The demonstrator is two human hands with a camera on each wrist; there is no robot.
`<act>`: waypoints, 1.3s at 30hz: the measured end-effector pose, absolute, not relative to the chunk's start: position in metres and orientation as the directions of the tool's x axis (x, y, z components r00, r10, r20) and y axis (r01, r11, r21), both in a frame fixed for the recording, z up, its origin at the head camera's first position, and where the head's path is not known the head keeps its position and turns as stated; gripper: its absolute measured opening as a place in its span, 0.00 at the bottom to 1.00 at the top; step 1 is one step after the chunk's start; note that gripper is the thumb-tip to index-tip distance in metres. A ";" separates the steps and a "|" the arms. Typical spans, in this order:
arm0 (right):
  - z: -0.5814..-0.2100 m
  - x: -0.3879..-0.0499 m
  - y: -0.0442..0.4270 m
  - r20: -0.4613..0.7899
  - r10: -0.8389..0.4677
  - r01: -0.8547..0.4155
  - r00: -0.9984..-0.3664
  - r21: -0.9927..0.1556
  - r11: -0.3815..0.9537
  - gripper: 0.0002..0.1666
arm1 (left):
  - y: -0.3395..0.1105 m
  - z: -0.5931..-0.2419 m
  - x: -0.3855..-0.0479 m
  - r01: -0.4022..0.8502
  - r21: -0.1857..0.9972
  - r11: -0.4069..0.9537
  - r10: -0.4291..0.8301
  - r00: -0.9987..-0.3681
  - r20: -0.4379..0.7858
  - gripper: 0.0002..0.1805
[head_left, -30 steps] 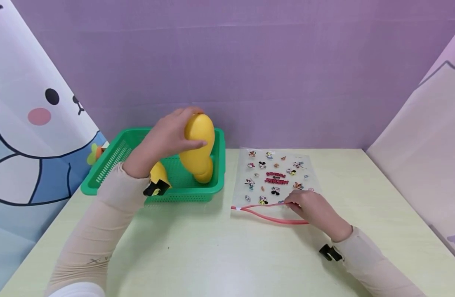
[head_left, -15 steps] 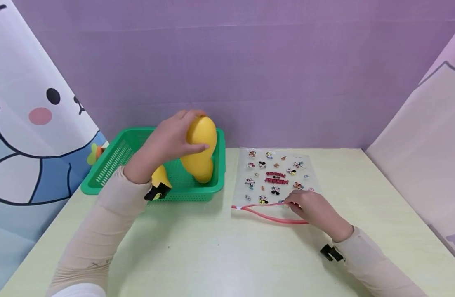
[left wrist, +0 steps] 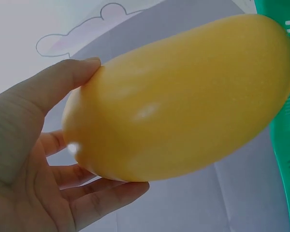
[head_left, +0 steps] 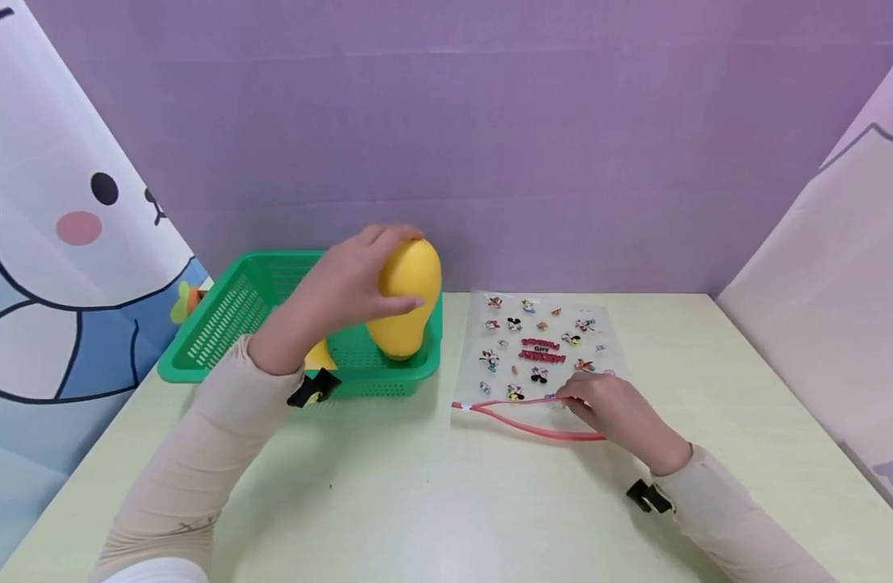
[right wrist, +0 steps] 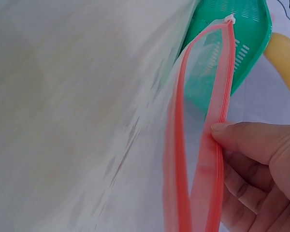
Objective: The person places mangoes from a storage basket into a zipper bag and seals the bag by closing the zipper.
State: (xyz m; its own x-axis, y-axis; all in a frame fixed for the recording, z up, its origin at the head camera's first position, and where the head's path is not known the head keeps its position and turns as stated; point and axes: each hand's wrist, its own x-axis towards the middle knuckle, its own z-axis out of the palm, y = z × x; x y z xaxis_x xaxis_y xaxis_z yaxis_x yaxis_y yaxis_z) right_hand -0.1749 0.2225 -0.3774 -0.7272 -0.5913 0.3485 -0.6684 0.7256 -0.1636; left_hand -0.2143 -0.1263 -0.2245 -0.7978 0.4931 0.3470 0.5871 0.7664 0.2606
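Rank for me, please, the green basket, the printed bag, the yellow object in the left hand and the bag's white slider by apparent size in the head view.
1. Green basket, though partly covered by the left hand
2. Printed bag
3. Yellow object
4. White slider, by far the smallest

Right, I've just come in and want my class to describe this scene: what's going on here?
A person is working with both hands at a table. The left hand grips a large yellow mango-shaped object by its upper end, at the right end of a green basket. Another yellow thing in the basket is partly hidden. The right hand pinches one red edge of a clear printed bag, whose mouth is parted.
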 end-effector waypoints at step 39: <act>-0.376 -0.172 0.213 0.317 -0.586 -0.656 -0.746 -0.196 0.729 0.08 | -0.098 -0.244 -0.172 0.811 0.163 0.561 0.666 -0.560 0.493 0.36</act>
